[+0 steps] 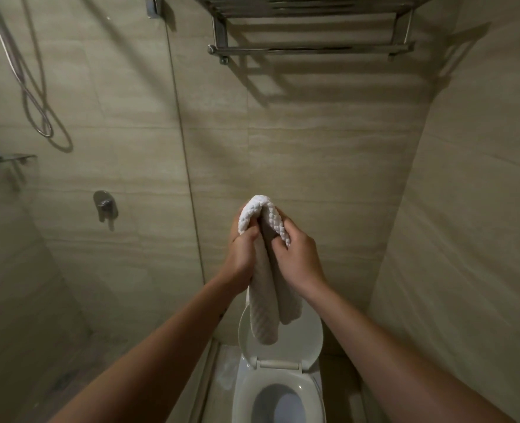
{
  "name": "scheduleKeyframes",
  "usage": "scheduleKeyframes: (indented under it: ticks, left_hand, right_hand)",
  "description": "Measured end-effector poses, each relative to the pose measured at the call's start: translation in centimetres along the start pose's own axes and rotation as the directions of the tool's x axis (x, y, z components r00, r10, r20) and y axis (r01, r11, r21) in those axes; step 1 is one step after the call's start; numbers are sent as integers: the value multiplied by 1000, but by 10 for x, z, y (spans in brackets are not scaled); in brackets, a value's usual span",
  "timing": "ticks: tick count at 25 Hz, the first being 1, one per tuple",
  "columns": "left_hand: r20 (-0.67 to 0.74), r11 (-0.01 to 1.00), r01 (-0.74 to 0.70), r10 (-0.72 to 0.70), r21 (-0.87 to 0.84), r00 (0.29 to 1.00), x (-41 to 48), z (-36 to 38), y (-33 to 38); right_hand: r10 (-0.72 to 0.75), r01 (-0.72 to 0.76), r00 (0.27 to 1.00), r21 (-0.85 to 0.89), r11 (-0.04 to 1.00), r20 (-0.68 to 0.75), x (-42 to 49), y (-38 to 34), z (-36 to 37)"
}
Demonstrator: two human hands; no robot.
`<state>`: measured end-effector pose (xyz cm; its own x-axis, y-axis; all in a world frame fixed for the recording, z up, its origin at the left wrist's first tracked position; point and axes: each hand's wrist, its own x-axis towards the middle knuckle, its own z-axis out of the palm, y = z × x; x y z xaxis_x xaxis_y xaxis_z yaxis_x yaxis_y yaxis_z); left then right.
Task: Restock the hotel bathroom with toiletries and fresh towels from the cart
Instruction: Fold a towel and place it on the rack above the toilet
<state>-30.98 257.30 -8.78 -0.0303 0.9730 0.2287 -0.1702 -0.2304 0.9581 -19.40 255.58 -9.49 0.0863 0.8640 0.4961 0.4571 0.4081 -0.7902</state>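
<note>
Seen from a head-worn camera looking forward and down, two bare arms reach out from the near edge into a dim, beige-tiled bathroom. Both hands meet at the centre of the scene and hold a white, waffle-textured towel (261, 300), folded over itself so that its rounded fold stands up above the fingers and two layers hang down between the wrists. The left hand (241, 254) grips the left layer with its fingers curled into the cloth, and the right hand (298, 254) pinches and grips the right layer in the same way; the two hands are just beside each other, with the towel pressed between them. The towel is held in the air, touching nothing else, with its lower end hanging in front of the raised toilet lid (309, 337). Below it, at the near bottom centre, the white toilet (242, 389) stands open with its bowl showing. High on the far wall, well above the hands, a chrome towel rack (310, 50) with several bars casts striped shadows on the tiles. To the left, a clear glass panel (188, 184) divides off the shower, where a metal hose (34, 96) hangs in a loop, a round chrome mixer valve (104, 206) sits on the wall, and a small metal shelf (6, 158) shows at the left edge.
</note>
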Motion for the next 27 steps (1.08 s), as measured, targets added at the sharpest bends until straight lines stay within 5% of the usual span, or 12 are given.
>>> scheduleKeyframes:
  ticks: [10,14,19,27]
  left_hand:
    - [49,918,-384,381,105,923,39,7,-5]
    - [139,934,-340,324,109,936,47,3,-11]
    - [173,971,-145,112,191,979,53,-7,-14]
    - [134,997,-9,-3,83,991,64,-25,0]
  right_hand:
    - [4,-8,982,-18,1000,-191,20,-3,9]
    - [58,-53,990,44,998,-127,22,-5,15]
    - [217,-208,975,483,850,37,27,-11,24]
    - [256,-295,955,478,827,146,38,-18,30]
